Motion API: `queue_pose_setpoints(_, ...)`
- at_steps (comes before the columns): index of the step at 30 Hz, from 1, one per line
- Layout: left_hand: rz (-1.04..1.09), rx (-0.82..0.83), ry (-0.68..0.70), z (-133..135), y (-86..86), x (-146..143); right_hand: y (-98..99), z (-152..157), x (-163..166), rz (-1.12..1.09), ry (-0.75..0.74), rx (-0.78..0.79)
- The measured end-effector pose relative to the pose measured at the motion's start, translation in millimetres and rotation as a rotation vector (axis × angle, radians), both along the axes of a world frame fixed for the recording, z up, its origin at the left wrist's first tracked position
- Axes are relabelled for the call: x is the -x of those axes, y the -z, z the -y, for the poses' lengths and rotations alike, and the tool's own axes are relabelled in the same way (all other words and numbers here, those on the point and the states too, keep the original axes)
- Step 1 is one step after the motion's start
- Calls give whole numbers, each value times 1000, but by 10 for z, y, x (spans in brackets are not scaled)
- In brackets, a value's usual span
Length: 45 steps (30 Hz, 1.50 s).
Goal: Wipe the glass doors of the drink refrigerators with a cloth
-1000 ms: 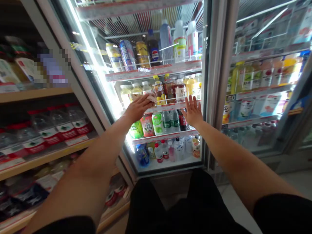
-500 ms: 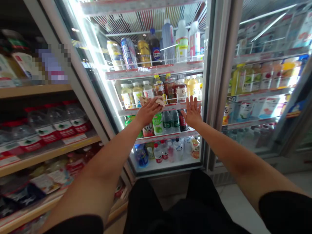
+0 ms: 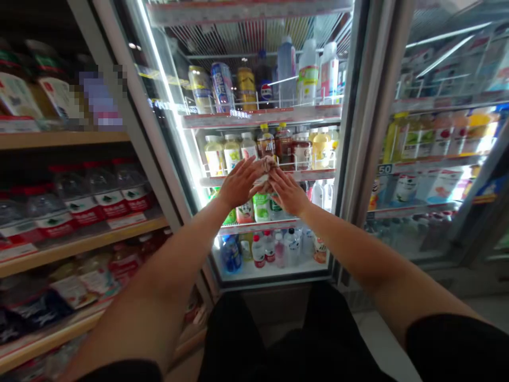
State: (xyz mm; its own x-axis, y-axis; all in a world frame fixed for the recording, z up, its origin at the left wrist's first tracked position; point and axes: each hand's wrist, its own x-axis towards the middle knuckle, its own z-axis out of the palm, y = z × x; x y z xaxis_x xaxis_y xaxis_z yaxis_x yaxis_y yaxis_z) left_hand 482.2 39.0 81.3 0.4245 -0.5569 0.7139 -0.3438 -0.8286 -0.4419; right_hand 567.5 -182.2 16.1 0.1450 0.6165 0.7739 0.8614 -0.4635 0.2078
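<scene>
Two bare hands of ours reach forward and come together at the glass door of a lit drinks cooler. Our left hand is open, its fingers stretched out toward the right, and our right hand is open as well, its fingers slanting up and inward to meet it. Between them, at the fingertips of both, lies a crumpled pale cloth, spread under our fingers rather than closed in a fist. How firmly we press on it we cannot tell.

Behind the glass, just above the cloth, we see dark bottles with yellow caps; above our left hand stand white-capped bottles. Higher up are a blue can and a gold can. Just below our hands a green-labelled bottle shows, and well below it, red-capped bottles beside a blue bottle.

Well to the left of our left hand, a wooden shelf runs above clear red-lidded containers. Right of our right hand, past a metal frame, a price tag reads 50.
</scene>
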Motion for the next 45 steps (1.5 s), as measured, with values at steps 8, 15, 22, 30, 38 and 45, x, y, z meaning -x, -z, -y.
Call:
queue_pose_setpoints(8,52,432,-370,-700,322,100,-370,189,-153,180,-23,39)
queue_pose_setpoints(15,50,463,-328,-725,380,43,-363,97,-115,162,-39,90)
queue_pose_setpoints(22,59,460,-331,-734,400,30,-425,110,-198,216,-69,21)
queue_pose_setpoints(30,67,503,-325,-700,439,16,-353,-47,-99,351,-160,427)
queue_pose_setpoints(38,61,533,-355,-635,453,34,-535,53,-139,299,-19,8)
queue_pose_setpoints(45,57,552,-356,-599,456,58,-330,84,-186,247,-138,242)
